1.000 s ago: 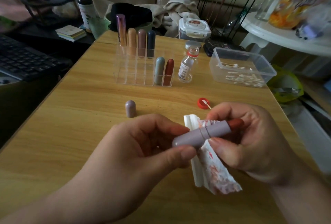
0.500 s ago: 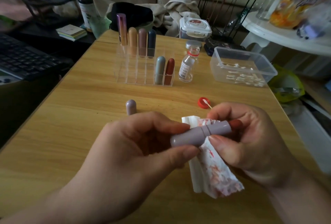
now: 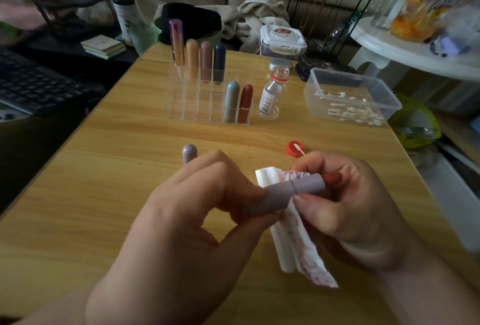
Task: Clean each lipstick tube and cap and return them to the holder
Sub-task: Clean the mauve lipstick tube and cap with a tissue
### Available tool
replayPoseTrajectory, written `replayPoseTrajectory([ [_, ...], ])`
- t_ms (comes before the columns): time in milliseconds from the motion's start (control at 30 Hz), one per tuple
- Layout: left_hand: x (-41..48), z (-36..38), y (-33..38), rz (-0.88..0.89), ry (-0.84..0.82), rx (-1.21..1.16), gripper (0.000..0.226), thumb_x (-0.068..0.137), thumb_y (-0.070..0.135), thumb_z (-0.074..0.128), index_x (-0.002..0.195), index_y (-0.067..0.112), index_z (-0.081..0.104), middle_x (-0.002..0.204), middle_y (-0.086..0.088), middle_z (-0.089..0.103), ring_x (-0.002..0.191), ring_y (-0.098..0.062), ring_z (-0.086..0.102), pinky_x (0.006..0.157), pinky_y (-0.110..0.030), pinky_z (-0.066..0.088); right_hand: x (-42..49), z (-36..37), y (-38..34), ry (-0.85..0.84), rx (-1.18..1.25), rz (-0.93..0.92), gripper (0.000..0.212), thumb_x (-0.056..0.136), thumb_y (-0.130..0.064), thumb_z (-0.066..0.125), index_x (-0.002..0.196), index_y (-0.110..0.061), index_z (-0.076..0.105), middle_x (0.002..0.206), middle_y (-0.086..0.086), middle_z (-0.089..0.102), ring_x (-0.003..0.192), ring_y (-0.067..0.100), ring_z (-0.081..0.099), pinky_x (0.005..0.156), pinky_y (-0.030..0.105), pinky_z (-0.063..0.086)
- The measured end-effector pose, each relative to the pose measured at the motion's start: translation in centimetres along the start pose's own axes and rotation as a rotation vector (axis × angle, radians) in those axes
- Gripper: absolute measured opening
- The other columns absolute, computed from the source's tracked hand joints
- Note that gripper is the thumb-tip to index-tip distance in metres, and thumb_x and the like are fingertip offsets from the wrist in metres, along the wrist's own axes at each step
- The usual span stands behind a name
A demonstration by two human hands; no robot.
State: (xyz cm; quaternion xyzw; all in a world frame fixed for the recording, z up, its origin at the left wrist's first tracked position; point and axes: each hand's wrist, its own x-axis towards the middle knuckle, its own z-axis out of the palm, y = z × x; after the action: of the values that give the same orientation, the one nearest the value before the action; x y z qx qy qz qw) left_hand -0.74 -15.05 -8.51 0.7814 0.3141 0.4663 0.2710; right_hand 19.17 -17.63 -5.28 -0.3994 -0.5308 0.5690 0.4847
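Both hands clamped on lilac lipstick tube [image 3: 293, 192], held above counter [image 3: 104, 195], front-centre. Long axis approx level, running lower-L to upper-R; red bullet end points R, base end L. L hand [image 3: 181, 221] pinches base w/ thumb + fingers. R hand [image 3: 350, 200] grips upper end together w/ stained tissue [image 3: 298, 254]. Cap [image 3: 189, 152] stands upright on counter, btwn L hand and holder [image 3: 197, 101].

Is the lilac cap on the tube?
No, the cap stands alone on the table; the tube shows its red tip bare.
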Motion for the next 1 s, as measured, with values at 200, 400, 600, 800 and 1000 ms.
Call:
replayPoseTrajectory([
  [200, 0.7, -1.0, 2.0, -0.75, -0.285, -0.907, 0.026, 0.082, 0.032, 0.075, 0.086, 0.006, 0.075, 0.074, -0.02, 0.069, 0.059, -0.034, 0.066, 0.06, -0.04, 0.058, -0.3, 0.1, -0.1, 0.014, -0.033, -0.007, 0.015, 0.059, -0.014, 0.07, 0.071, -0.022, 0.072, 0.053, -0.005, 0.061, 0.046, 0.001, 0.056, 0.043, 0.015, 0.044],
  [400, 0.2, -0.8, 2.6, -0.467, -0.03, -0.466, 0.02, 0.068, 0.025, 0.088, 0.077, 0.012, 0.075, 0.079, -0.007, 0.076, 0.068, -0.02, 0.074, 0.067, -0.026, 0.06, -0.1, 0.2, 0.2, 0.037, -0.023, -0.016, 0.015, 0.059, -0.013, 0.071, 0.073, -0.019, 0.073, 0.055, -0.005, 0.063, 0.047, 0.001, 0.058, 0.045, 0.015, 0.045],
  [600, 0.1, -0.7, 3.1, -0.342, 0.051, -0.091, 0.027, 0.066, 0.036, 0.091, 0.081, 0.025, 0.072, 0.079, 0.01, 0.074, 0.073, -0.007, 0.072, 0.068, -0.017, 0.056, 0.1, 0.1, 0.7, 0.011, 0.129, 0.07, 0.01, 0.065, -0.014, 0.072, 0.074, -0.017, 0.075, 0.062, 0.006, 0.067, 0.053, 0.013, 0.063, 0.05, 0.022, 0.051],
  [800, 0.9, -1.3, 2.4, -0.73, -0.12, -0.708, 0.022, 0.068, 0.024, 0.089, 0.079, 0.011, 0.076, 0.078, -0.016, 0.074, 0.063, -0.027, 0.071, 0.065, -0.042, 0.061, -0.2, -0.5, 0.3, -0.081, 0.23, -0.008, 0.018, 0.069, -0.004, 0.076, 0.087, -0.008, 0.074, 0.06, 0.007, 0.063, 0.046, 0.014, 0.06, 0.048, 0.021, 0.051],
  [1000, 0.9, -1.1, 2.1, -0.868, -0.334, -1.069, 0.016, 0.073, 0.015, 0.078, 0.078, 0.001, 0.073, 0.072, -0.021, 0.064, 0.053, -0.022, 0.059, 0.058, -0.037, 0.057, -0.2, -0.9, -0.1, -0.01, -0.072, -0.043, 0.021, 0.058, -0.013, 0.069, 0.076, -0.022, 0.074, 0.058, -0.004, 0.064, 0.049, 0.003, 0.057, 0.046, 0.014, 0.045],
])
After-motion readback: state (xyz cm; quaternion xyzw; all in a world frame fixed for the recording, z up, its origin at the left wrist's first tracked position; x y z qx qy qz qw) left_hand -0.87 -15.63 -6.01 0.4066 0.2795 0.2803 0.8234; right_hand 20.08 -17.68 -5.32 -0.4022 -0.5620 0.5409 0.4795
